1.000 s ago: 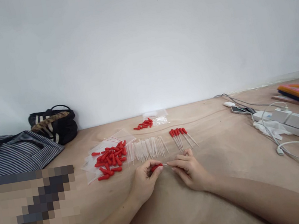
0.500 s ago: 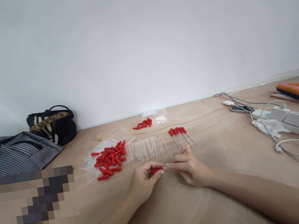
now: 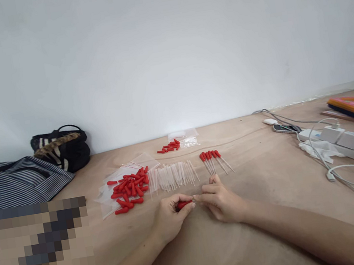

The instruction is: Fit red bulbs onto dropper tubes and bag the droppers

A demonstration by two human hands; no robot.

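Red bulb [image 3: 184, 204]: clamped in the left hand [image 3: 173, 217], over the tabletop [image 3: 264, 177]
Right hand [image 3: 223, 202]: fingertips pinched just beside it — seemingly on a slim tube [image 3: 193, 199], mostly hidden
Clear tubes [image 3: 175, 175]: rowed beyond the hands
Loose bulbs [image 3: 128, 188]: heaped on plastic bags [image 3: 105, 194], left
Capped tubes [image 3: 210, 156]: fanned, right

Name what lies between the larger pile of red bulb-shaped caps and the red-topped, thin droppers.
Head view: a row of thin, translucent tubes, then bare brown tabletop.
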